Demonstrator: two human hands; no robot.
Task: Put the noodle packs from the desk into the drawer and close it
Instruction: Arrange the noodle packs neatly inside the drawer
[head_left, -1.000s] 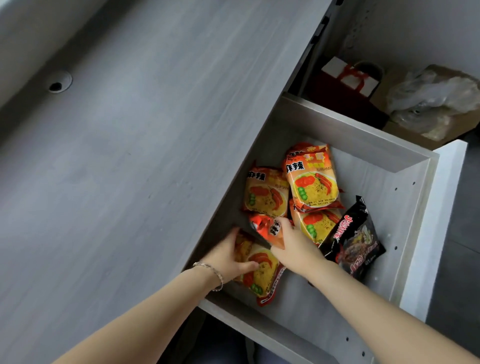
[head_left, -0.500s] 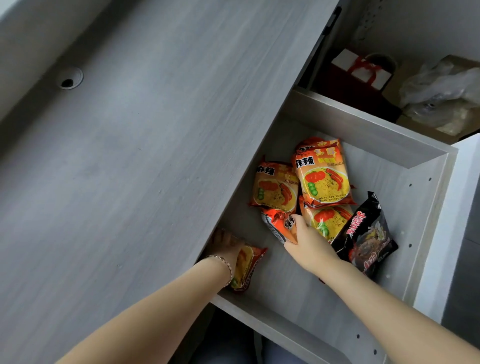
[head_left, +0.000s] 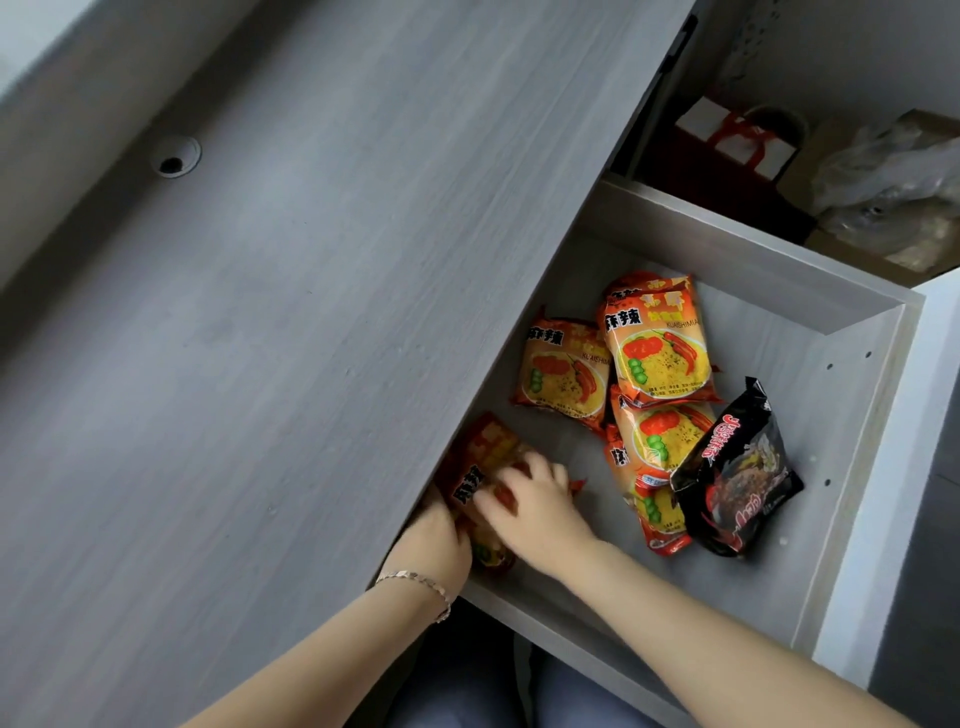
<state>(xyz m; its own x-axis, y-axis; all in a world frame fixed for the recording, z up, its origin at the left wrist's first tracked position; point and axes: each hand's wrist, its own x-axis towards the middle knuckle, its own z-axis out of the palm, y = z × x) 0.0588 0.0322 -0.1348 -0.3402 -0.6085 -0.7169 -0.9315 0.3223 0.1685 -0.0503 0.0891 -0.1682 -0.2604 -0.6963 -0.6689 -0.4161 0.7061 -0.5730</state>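
The grey drawer (head_left: 852, 415) stands pulled out below the desk top (head_left: 311, 312). Several orange noodle packs (head_left: 657, 358) lie in it, with a black noodle pack (head_left: 737, 478) at their right. Another orange pack (head_left: 480, 462) sits at the drawer's near left, partly tucked under the desk edge. My left hand (head_left: 436, 540) grips its lower end, and my right hand (head_left: 535, 499) lies on top of it with fingers spread over the wrapper. The lower part of that pack is hidden by both hands.
A cable hole (head_left: 174, 156) is set in the desk top at the far left. Behind the drawer stand a dark red gift bag (head_left: 737, 140) and a crumpled plastic bag (head_left: 893, 182). The drawer's white front panel (head_left: 904, 467) runs along the right.
My right hand has left the middle packs and moved left onto the pack at the near left. My left hand has pushed that pack toward the desk edge.
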